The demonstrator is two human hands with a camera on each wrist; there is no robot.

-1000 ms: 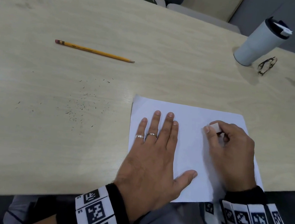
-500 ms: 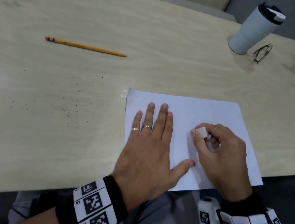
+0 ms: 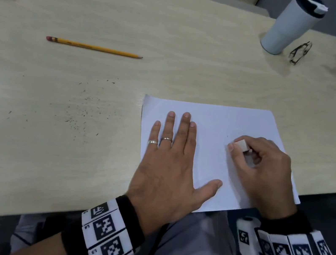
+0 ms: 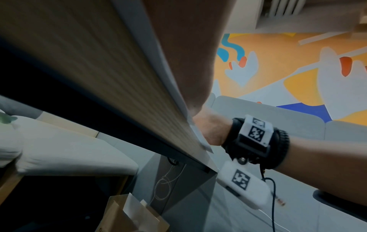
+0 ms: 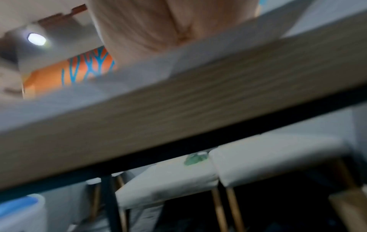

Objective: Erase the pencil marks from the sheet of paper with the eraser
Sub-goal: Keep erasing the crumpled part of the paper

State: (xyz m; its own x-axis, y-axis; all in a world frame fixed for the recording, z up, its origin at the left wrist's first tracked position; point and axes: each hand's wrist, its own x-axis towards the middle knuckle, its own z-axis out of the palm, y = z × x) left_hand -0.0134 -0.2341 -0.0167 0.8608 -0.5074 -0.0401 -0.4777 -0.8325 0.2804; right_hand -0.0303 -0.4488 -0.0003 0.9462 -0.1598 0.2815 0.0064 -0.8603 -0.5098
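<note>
- Table: pale wood, and it carries everything you are working with. Its near edge runs under both your wrists; the wrist views show little beyond that edge, blurred.
- Sheet of paper: white, lying flat at the near right of the table, with its near edge overhanging the table edge a little. In the head view the bare part reads almost blank. I can make out no clear pencil lines, only a tiny dark speck just left of the eraser. Marks may be hidden under your hands; cannot tell.
- Left hand: flat on the left half of the sheet, fingers straight and spread, thumb out to the right. It grips nothing; it pins the paper down.
- Right hand: resting on the right part of the sheet, fingers curled, pinching the eraser between thumb and fingertips.
- Tumbler and a pair of glasses: far right of the table, well apart from the sheet, not in your way.
- Pencil: lying on the table to the far left, well clear of the paper, untouched.
- Eraser: small pale block, held at your right fingertips and down at the paper surface, right of centre.
- Eraser crumbs: dark flecks scattered on the bare table left of the sheet.
- Judgement on progress: late stage. Most of the visible sheet looks clean, so you likely have only faint residue near the eraser left, plus a check of the area covered by your hands.
</note>
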